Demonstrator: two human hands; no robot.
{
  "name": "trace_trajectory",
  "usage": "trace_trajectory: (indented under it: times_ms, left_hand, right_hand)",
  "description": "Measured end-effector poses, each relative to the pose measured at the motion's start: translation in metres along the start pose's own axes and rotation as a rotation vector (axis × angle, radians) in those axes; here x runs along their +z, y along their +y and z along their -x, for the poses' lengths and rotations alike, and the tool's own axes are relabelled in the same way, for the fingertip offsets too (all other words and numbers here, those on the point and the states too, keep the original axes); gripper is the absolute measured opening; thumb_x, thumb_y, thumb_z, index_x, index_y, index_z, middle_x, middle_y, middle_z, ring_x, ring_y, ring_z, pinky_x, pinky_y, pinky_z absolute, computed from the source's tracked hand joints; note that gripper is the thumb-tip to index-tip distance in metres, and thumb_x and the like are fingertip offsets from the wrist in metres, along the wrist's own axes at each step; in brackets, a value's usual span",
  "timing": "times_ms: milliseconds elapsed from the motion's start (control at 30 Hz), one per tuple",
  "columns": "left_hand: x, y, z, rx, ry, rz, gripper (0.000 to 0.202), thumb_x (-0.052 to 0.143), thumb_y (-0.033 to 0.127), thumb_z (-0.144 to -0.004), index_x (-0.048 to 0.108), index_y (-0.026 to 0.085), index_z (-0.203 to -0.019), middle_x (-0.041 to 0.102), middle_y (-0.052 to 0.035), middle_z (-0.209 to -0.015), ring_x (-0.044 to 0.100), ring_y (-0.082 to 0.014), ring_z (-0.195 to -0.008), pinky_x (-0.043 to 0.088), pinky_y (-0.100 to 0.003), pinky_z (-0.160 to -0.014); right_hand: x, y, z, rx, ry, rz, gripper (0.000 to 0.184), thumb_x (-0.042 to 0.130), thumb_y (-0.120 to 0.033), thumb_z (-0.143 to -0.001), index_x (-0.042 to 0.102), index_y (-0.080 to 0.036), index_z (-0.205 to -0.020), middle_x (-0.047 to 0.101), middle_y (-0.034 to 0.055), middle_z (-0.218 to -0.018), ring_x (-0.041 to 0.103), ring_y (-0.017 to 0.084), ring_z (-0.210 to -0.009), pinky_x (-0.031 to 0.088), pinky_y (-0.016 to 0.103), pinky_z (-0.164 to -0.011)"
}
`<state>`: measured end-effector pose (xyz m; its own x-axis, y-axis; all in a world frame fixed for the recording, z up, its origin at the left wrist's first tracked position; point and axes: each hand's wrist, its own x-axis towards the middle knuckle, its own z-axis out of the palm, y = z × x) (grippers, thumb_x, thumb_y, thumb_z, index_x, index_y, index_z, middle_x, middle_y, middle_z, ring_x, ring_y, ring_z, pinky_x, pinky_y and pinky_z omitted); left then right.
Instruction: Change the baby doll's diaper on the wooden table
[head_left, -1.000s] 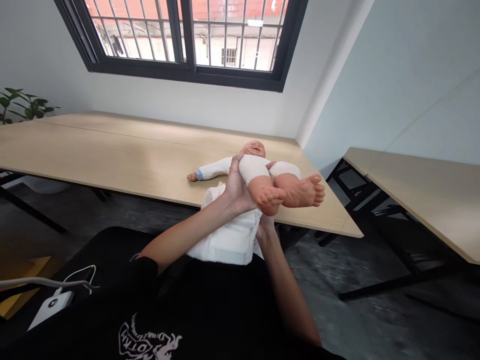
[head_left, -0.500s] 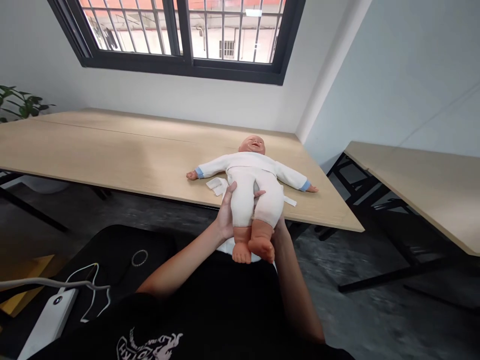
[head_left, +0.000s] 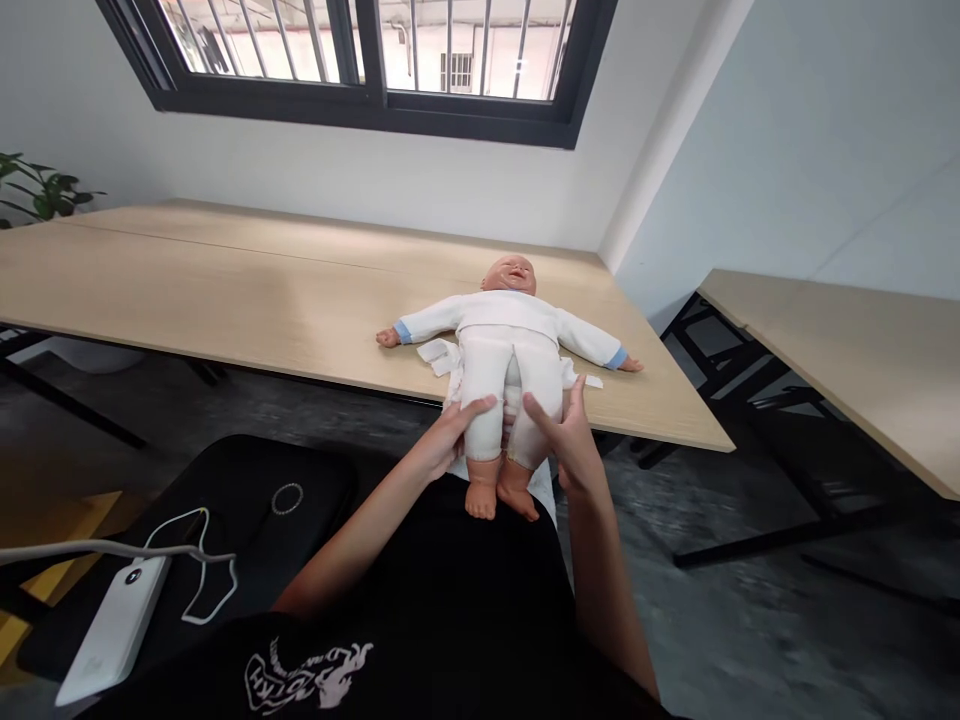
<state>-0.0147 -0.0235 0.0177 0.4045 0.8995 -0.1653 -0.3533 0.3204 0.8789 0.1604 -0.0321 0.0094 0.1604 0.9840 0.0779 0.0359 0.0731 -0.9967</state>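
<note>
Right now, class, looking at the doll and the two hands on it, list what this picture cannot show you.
1. Head view: the left hand palm and right hand palm lie against the doll; grip unseen.
2. The white cloth runs under the doll; its extent is hidden.
3. The doll's back is hidden against the table.
4. The plant is cut off by the left edge.

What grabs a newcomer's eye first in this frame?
A baby doll in white clothes lies face-up with arms spread at the near edge of the long wooden table, its bare feet hanging past the edge. The left hand and right hand rest on its lower legs, fingers open. Off to the lower left, a white power bank with a cable lies on a black seat.
</note>
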Motion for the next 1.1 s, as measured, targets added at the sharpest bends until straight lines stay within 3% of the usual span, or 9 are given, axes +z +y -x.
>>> trace_trajectory:
  times_ms: [100, 200, 333, 500, 667, 800, 933, 1033, 1100]
  left_hand:
    - [-0.001, -0.007, 0.006, 0.180, 0.185, -0.303, 0.053, 0.081, 0.047, -0.075, 0.065, 0.017, -0.115, 0.071, -0.0119, -0.116, 0.065, -0.0291, -0.111, 0.050, -0.035, -0.094]
    - [-0.008, -0.012, 0.011, 0.276, 0.364, -0.591, 0.057, 0.081, 0.047, -0.074, 0.058, 0.019, -0.118, 0.067, -0.0111, -0.121, 0.061, -0.0296, -0.115, 0.047, -0.036, -0.094]
    - [-0.024, -0.015, 0.016, 0.262, 0.484, -0.789, 0.042, 0.075, 0.043, -0.077, 0.054, 0.020, -0.105, 0.064, -0.0077, -0.107, 0.061, -0.0284, -0.107, 0.045, -0.036, -0.091]
    - [-0.040, -0.016, 0.017, 0.341, 0.588, -0.847, 0.033, 0.075, 0.036, -0.073, 0.055, 0.020, -0.095, 0.056, -0.0058, -0.108, 0.058, -0.0262, -0.105, 0.044, -0.035, -0.092]
    - [-0.048, -0.016, 0.013, 0.264, 0.443, -0.583, 0.038, 0.077, 0.040, -0.072, 0.055, 0.020, -0.095, 0.061, -0.0019, -0.091, 0.059, -0.0219, -0.092, 0.045, -0.032, -0.084]
    - [-0.047, -0.014, 0.011, 0.176, 0.361, -0.240, 0.052, 0.085, 0.036, -0.064, 0.058, 0.019, -0.104, 0.068, -0.0043, -0.100, 0.063, -0.0206, -0.092, 0.049, -0.028, -0.080]
    - [-0.044, -0.009, 0.012, 0.116, 0.292, -0.003, 0.060, 0.089, 0.033, -0.062, 0.061, 0.018, -0.112, 0.072, -0.0057, -0.105, 0.066, -0.0183, -0.088, 0.051, -0.026, -0.079]
    - [-0.045, -0.002, 0.014, 0.091, 0.260, 0.027, 0.059, 0.091, 0.029, -0.061, 0.063, 0.017, -0.111, 0.073, -0.0061, -0.104, 0.066, -0.0170, -0.088, 0.052, -0.025, -0.079]
    - [-0.047, 0.002, 0.015, 0.076, 0.248, 0.000, 0.056, 0.091, 0.029, -0.062, 0.065, 0.016, -0.109, 0.073, -0.0066, -0.104, 0.066, -0.0171, -0.088, 0.051, -0.024, -0.079]
  right_hand:
    - [0.007, 0.013, 0.008, -0.123, 0.080, 0.217, 0.146, 0.082, -0.065, -0.069, -0.024, -0.020, -0.159, 0.015, 0.0163, -0.166, 0.022, 0.031, -0.154, 0.024, 0.053, -0.126]
    - [0.010, 0.022, 0.012, -0.246, 0.160, 0.412, 0.133, 0.075, -0.060, -0.075, -0.016, -0.017, -0.162, 0.007, 0.0186, -0.167, 0.013, 0.035, -0.156, 0.020, 0.057, -0.125]
    - [-0.001, 0.024, 0.013, -0.326, 0.208, 0.634, 0.108, 0.064, -0.045, -0.082, 0.000, -0.017, -0.164, 0.023, 0.0175, -0.163, 0.027, 0.035, -0.150, 0.029, 0.057, -0.121]
    - [-0.025, 0.021, 0.011, -0.363, 0.256, 0.821, 0.085, 0.055, -0.046, -0.090, 0.020, -0.020, -0.163, 0.046, 0.0174, -0.148, 0.041, 0.038, -0.139, 0.038, 0.061, -0.114]
    - [-0.023, 0.014, 0.009, -0.540, 0.202, 1.037, 0.070, 0.045, -0.035, -0.098, 0.024, -0.017, -0.162, 0.030, 0.0184, -0.159, 0.028, 0.039, -0.148, 0.031, 0.061, -0.120]
    - [-0.013, 0.018, 0.025, -0.762, 0.053, 1.253, 0.075, 0.032, -0.008, -0.097, 0.010, -0.031, -0.165, 0.012, 0.0089, -0.168, 0.011, 0.035, -0.156, 0.016, 0.070, -0.122]
    - [-0.016, 0.044, 0.054, -1.002, -0.184, 1.321, 0.078, 0.036, -0.001, -0.094, 0.020, -0.035, -0.162, 0.029, 0.0055, -0.163, 0.023, 0.028, -0.154, 0.005, 0.068, -0.125]
    - [-0.024, 0.060, 0.066, -1.137, -0.277, 1.080, 0.058, 0.041, -0.008, -0.098, 0.049, -0.035, -0.148, 0.050, 0.0023, -0.150, 0.043, 0.023, -0.145, 0.006, 0.059, -0.129]
    - [-0.027, 0.056, 0.064, -1.122, -0.319, 0.893, 0.042, 0.045, -0.016, -0.100, 0.063, -0.036, -0.133, 0.064, -0.0003, -0.134, 0.056, 0.022, -0.133, 0.013, 0.056, -0.130]
